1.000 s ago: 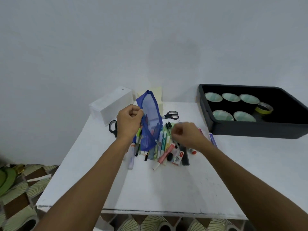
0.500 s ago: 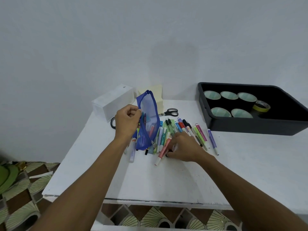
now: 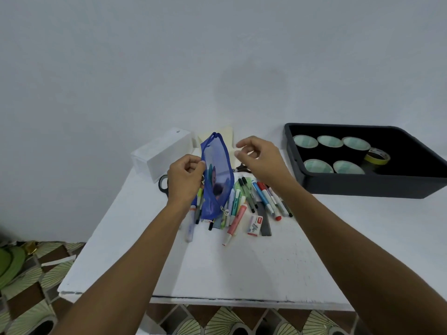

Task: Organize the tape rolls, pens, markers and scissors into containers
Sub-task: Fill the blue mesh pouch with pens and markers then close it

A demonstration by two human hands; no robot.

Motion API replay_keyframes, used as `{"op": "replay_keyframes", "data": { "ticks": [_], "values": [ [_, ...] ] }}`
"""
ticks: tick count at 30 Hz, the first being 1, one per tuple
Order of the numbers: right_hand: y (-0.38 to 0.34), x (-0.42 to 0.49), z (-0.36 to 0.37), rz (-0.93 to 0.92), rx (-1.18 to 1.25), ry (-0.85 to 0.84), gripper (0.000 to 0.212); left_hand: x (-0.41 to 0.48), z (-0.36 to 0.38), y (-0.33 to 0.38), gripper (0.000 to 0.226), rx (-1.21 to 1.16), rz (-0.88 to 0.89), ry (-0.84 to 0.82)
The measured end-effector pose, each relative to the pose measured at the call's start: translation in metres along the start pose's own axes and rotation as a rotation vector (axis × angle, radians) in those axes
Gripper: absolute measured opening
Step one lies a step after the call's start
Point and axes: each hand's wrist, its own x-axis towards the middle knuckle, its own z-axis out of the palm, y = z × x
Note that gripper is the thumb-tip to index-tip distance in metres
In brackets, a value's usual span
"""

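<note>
White bench (image 3: 242,269) by a pale wall, with a blue mesh pouch (image 3: 216,180) upright over loose stationery.
Left hand (image 3: 185,176) pinches the pouch's left edge; right hand (image 3: 260,158) hovers beside its top, fingers loosely spread, holding nothing. Pens and markers (image 3: 254,201) lie under and right of the pouch; tape rolls (image 3: 319,165) sit in a black tray (image 3: 362,187) farther right.

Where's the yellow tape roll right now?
In the head view, the yellow tape roll lies inside the black bin on the right side, just right of the five dark tape rolls.
</note>
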Motion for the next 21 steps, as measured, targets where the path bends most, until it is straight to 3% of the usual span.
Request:
{"op": "replay_keyframes", "data": {
  "ticks": [2,7,13,17,21],
  "values": [
    [0.014,0.005,0.005,0.074,-0.079,0.015,0.011,0.003,-0.006,-0.002,0.010,-0.020,-0.011,0.012],
    [0.049,-0.002,0.035,0.163,-0.490,-0.455,0.025,0.011,-0.017,-0.012,0.012,-0.003,-0.031,0.038],
    [0.062,0.005,0.065,0.210,-0.737,-0.549,0.060,0.015,-0.025,-0.014,0.012,-0.010,-0.041,0.034],
    [0.066,0.013,0.067,0.237,-0.764,-0.593,0.075,0.017,-0.028,-0.016,0.011,-0.024,-0.033,0.024],
    [0.065,0.015,0.065,0.164,-0.824,-0.568,0.070,0.019,-0.028,-0.019,0.011,-0.027,-0.024,0.020]
  ]
}}
